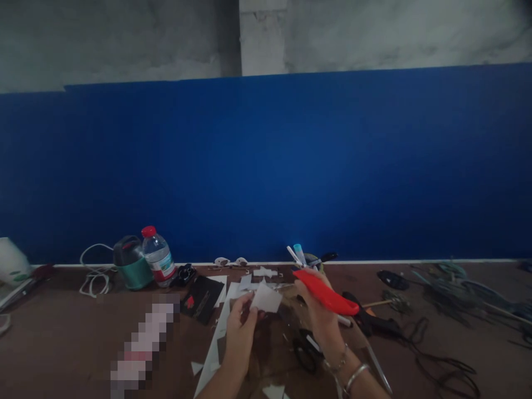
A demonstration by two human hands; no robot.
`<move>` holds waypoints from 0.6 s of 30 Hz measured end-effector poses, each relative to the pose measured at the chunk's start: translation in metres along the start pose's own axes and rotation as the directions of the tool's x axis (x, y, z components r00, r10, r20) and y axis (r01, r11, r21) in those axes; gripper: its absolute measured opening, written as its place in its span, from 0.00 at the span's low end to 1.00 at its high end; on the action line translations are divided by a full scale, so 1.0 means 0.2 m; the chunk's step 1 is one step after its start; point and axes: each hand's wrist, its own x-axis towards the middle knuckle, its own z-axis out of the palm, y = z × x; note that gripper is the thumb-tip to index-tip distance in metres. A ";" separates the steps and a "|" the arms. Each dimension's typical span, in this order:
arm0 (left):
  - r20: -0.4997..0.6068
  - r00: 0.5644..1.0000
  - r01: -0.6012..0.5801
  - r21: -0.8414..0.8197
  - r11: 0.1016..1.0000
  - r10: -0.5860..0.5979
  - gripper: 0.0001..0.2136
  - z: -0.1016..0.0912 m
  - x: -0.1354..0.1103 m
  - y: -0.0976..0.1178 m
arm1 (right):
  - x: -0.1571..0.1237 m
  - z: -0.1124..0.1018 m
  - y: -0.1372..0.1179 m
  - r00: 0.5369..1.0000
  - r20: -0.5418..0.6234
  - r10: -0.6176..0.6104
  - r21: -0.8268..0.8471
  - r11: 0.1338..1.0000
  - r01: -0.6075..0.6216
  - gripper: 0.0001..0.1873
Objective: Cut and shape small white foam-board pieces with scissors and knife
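My left hand (241, 330) is closed in a pinch on a small white piece of paper (266, 299), held up over the brown table (62, 343). My right hand (318, 310) is wrapped round red-handled scissors (326, 292), whose handle points right; the blades are hidden near the paper. Both hands hover close together just above the table. White paper sheets and scraps (216, 343) lie under and around them. A pair of black scissors (305, 352) lies on the table below my right wrist, which wears bracelets.
A water bottle (158, 257) with a red cap, a dark green pot (131, 263) and a white cable (93, 274) stand at the back left. A pen cup (305, 257) is behind my hands. A glue gun (374, 321), black cords (440, 366) and tangled wires (465, 288) lie on the right. A blue wall panel backs the table.
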 end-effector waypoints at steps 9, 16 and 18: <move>0.017 1.000 0.025 0.002 1.000 -0.025 0.20 0.01 0.00 0.02 | -0.12 -0.01 -0.08 0.983 0.179 -0.029 -0.073 0.996 0.043 0.08; 0.042 0.999 0.018 0.056 0.998 -0.021 0.20 -0.02 0.03 -0.03 | -0.17 0.00 -0.04 0.960 0.281 -0.022 -0.111 0.992 0.055 0.11; 0.041 0.999 0.019 0.081 0.997 -0.023 0.20 -0.02 0.02 -0.03 | -0.18 0.00 -0.04 0.944 0.327 -0.031 -0.130 0.988 0.078 0.10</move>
